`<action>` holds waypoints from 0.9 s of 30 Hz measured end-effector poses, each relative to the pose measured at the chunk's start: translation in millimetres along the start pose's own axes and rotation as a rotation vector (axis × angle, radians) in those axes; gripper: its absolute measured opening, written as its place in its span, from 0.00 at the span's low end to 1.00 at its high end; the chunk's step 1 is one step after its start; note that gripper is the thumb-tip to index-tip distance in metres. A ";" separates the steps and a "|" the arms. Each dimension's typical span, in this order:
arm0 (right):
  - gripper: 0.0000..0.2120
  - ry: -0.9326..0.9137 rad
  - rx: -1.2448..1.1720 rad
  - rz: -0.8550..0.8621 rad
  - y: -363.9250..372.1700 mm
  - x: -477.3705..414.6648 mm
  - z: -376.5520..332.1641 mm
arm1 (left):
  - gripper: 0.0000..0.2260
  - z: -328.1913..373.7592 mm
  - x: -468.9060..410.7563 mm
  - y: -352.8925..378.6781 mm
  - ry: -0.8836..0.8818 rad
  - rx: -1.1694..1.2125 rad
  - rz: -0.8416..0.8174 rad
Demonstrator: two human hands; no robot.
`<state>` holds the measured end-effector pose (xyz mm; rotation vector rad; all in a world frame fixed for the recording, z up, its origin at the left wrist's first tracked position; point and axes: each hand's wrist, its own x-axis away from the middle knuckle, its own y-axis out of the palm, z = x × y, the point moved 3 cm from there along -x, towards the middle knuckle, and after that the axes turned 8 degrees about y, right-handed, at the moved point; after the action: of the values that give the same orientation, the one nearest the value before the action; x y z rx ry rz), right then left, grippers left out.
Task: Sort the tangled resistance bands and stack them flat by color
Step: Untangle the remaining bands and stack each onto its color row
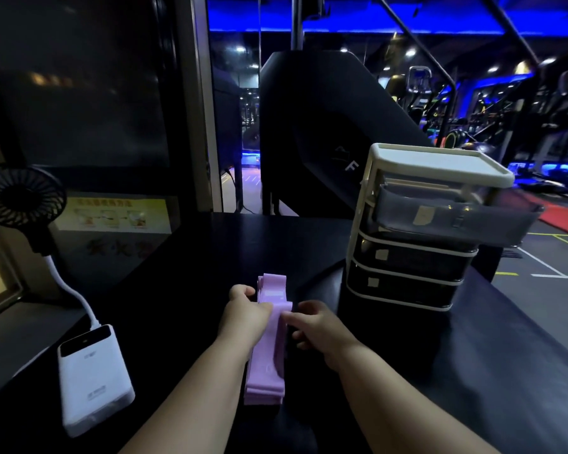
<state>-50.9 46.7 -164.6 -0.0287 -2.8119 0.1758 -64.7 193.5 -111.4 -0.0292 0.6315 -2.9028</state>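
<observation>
Both my left hand and right hand pinch stacked lilac resistance bands. Black machine at one o'clock: "F".

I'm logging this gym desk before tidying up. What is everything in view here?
resistance bands: one flat stack, number unclear, lilac, centre of the table
drawer unit: one, white frame with dark drawers, right side of the table, top drawer pulled out
power bank: one, white, left of the bands
fan: one, black on a white neck that runs to the power bank, far left
notice: one, yellow, on the wall at back left
gym machine: one, black, behind the table
table: one, black
left hand: grips the stack's left edge
right hand: pinches the stack's right edge
</observation>
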 end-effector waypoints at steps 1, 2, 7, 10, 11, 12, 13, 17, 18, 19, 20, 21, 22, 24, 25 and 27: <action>0.37 -0.015 -0.042 -0.019 -2.1 4.2 -2.0 | 0.13 4.6 1.4 -1.4 0.018 0.035 0.003; 0.37 -0.034 -0.078 -0.036 -5.0 7.6 -3.6 | 0.14 9.5 3.2 -2.8 0.041 0.072 0.000; 0.44 -0.265 -0.124 -0.085 -20.4 27.5 -19.3 | 0.21 39.4 18.4 -6.0 0.198 0.210 -0.068; 0.37 -0.321 -0.156 -0.175 -26.7 43.3 -29.0 | 0.22 60.3 30.1 -2.9 0.253 0.269 -0.126; 0.34 -0.325 -0.171 -0.189 -29.2 46.9 -29.8 | 0.23 66.8 34.4 -0.7 0.266 0.301 -0.143; 0.32 -0.325 -0.181 -0.182 -32.1 51.3 -30.8 | 0.24 72.4 38.1 2.1 0.276 0.331 -0.159; 0.31 -0.324 -0.169 -0.156 -35.7 53.0 -30.3 | 0.24 78.4 42.1 4.7 0.285 0.364 -0.177; 0.23 -0.298 -0.115 -0.082 -53.9 63.1 -23.2 | 0.27 96.0 52.2 19.3 0.276 0.501 -0.269; 0.23 -0.284 -0.104 -0.073 -59.4 66.8 -20.3 | 0.28 99.1 53.7 23.1 0.265 0.532 -0.285; 0.22 -0.272 -0.096 -0.062 -66.3 69.8 -17.2 | 0.29 101.1 54.9 26.9 0.253 0.568 -0.302; 0.21 -0.263 -0.097 -0.053 -74.0 73.9 -14.9 | 0.29 102.2 55.9 31.2 0.241 0.607 -0.325; 0.21 -0.259 -0.094 -0.046 -82.7 78.0 -12.9 | 0.29 103.2 58.0 36.1 0.225 0.648 -0.354; 0.20 -0.258 -0.077 -0.031 -92.3 82.2 -11.4 | 0.29 102.9 59.3 41.3 0.205 0.690 -0.383; 0.21 -0.265 -0.010 0.009 -113.5 90.6 -9.9 | 0.28 100.3 61.1 52.2 0.152 0.764 -0.427; 0.21 -0.274 0.032 0.026 -123.8 95.9 -10.3 | 0.27 97.8 61.2 58.4 0.116 0.790 -0.444; 0.18 -0.296 0.163 0.099 -145.2 102.6 -10.6 | 0.24 90.6 60.6 71.3 0.039 0.812 -0.475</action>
<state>-144.8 -92.0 -104.1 -0.1125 -3.0809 0.4667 -107.9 82.1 -59.5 -0.0186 -0.6699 -3.3705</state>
